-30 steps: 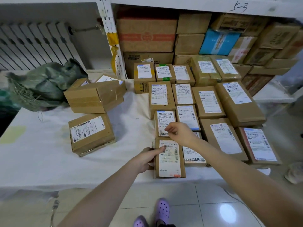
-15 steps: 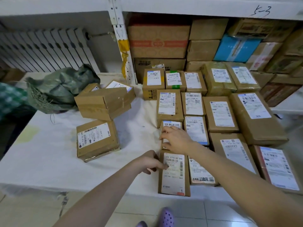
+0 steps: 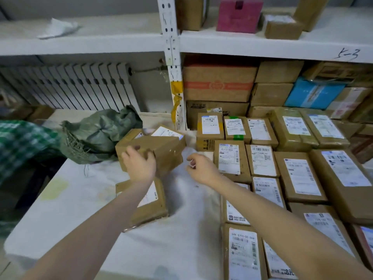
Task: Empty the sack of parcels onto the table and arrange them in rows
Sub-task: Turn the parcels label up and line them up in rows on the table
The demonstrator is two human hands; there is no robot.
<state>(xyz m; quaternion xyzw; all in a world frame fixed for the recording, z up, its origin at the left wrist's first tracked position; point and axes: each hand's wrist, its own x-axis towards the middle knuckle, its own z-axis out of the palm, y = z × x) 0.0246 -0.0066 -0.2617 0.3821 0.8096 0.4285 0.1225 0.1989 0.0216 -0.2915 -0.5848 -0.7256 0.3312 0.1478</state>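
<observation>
The crumpled green sack (image 3: 101, 134) lies at the back left of the white-covered table (image 3: 70, 209). In front of it stands a plain cardboard box (image 3: 163, 150), stacked over other parcels, one of them labelled (image 3: 166, 131). My left hand (image 3: 139, 164) grips that box at its near left corner. My right hand (image 3: 199, 167) hovers just right of the box with loosely curled fingers, holding nothing. A flat labelled parcel (image 3: 153, 203) lies under my left forearm. Several labelled parcels (image 3: 230, 158) sit in rows across the right half of the table.
A white shelf upright (image 3: 171, 57) rises behind the table, with stacked cartons (image 3: 218, 83) on the shelf beyond the rows. A radiator (image 3: 66, 85) lines the back left wall. A green checked fabric (image 3: 22, 142) shows at the left edge.
Both hands left the small parcels at the near edge of the rows and moved forward and left. My left hand now holds the plain box; the view tilted upward.
</observation>
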